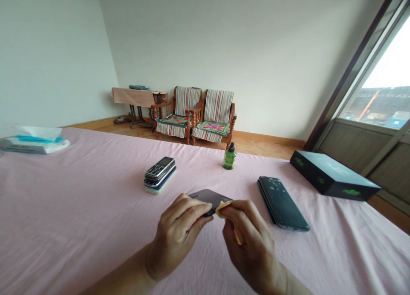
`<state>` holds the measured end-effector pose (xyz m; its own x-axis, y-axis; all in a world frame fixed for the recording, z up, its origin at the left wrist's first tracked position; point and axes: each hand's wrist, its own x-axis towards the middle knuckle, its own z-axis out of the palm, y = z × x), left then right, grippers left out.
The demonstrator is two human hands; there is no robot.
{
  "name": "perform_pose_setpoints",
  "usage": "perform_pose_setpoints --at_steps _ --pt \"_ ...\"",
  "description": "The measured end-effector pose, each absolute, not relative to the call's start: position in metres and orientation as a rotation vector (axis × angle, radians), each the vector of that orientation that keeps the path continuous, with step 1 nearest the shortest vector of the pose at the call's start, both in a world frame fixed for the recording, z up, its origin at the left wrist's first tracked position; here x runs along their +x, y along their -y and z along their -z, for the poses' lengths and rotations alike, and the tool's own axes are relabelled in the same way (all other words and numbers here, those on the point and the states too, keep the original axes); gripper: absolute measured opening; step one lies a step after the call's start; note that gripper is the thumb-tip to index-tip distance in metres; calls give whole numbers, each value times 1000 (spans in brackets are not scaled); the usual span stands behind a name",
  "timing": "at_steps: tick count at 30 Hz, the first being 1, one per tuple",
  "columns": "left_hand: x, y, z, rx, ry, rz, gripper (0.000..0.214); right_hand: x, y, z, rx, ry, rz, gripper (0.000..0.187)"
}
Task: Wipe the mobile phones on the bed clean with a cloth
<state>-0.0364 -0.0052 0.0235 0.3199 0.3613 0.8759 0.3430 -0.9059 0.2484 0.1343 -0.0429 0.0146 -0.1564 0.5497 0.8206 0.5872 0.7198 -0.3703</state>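
My left hand point(179, 231) grips a dark mobile phone point(209, 197) by its near left edge, thumb on top. The phone is held just above the pink tablecloth, partly hidden by my fingers. In my right hand point(250, 239) a yellow cloth point(224, 206) is pinched, and it touches the phone's right edge. To the left lies a stack of keypad phones point(160, 169), a silver one on top. On the right rests a pile of black smartphones point(283, 203), the top one with pale spots on its screen.
A green spray bottle point(229, 158) stands beyond my hands. At the right edge of the pink-covered table point(96, 209) sits a black box point(333, 175); a tissue pack point(35, 142) lies far left. Two wooden armchairs point(214, 111) and a sewing-machine table point(137, 97) are by the wall.
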Motion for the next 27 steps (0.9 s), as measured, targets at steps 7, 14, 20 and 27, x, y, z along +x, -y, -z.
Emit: perform_pose_setpoints --at_steps 7,14,20,27 --pt "-36 5 -23 2550 -681 -1679 20 130 46 -14 -841 1863 0 32" --pt "-37 6 -21 2554 -659 -1659 20 129 49 -18 -731 1995 31 41" --pt "-37 5 -26 2564 -778 -1698 16 140 41 -10 -867 1876 89 43" --pt "-40 3 -27 2520 -844 -1759 13 150 23 -3 -1070 1639 -4 26"
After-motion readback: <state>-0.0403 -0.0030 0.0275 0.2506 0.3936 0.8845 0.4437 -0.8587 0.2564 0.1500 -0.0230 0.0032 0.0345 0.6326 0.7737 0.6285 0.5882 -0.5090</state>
